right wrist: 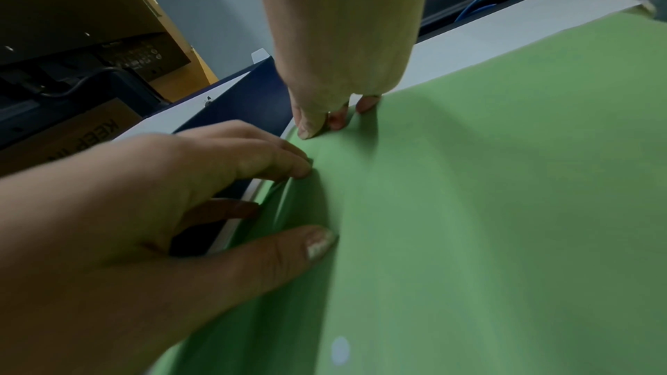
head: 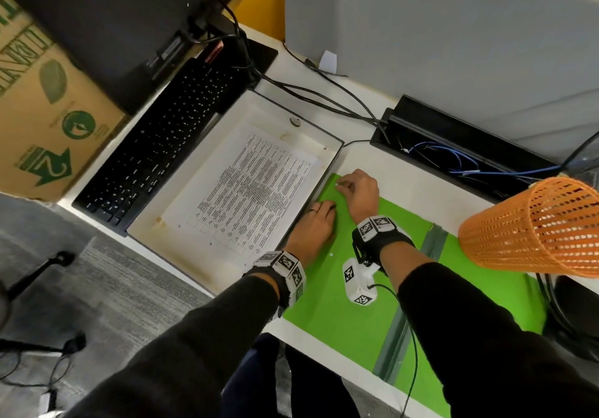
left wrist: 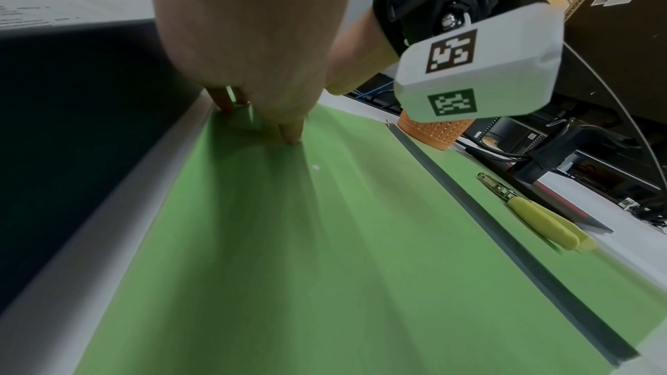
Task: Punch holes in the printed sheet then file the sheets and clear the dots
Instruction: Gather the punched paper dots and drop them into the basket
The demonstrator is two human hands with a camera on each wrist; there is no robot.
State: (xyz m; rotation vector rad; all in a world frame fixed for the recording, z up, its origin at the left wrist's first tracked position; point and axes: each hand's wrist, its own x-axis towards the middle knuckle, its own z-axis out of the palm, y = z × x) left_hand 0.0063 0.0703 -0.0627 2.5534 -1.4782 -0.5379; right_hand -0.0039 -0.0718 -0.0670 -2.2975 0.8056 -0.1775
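A green folder (head: 350, 314) lies open on the desk with a grey spine strip (head: 398, 320). Both hands are at its left edge, beside a white tray (head: 334, 145) that holds the printed sheet (head: 246, 187). My left hand (head: 324, 206) grips that edge, thumb (right wrist: 317, 241) on top and a finger tucked beneath. Further along the edge, near the far corner, my right hand (head: 343, 187) pinches the cover with curled fingers (right wrist: 335, 121). One white paper dot (head: 331, 254) lies on the folder behind the hands. A yellow-handled tool (left wrist: 541, 221) rests on the folder's right half.
An orange mesh basket (head: 534, 223) lies tipped at the right, over the folder's far corner. A black keyboard (head: 162, 145) lies left of the tray, below a monitor. A cable well with blue wires (head: 453, 158) runs along the back. A cardboard box (head: 42, 109) stands far left.
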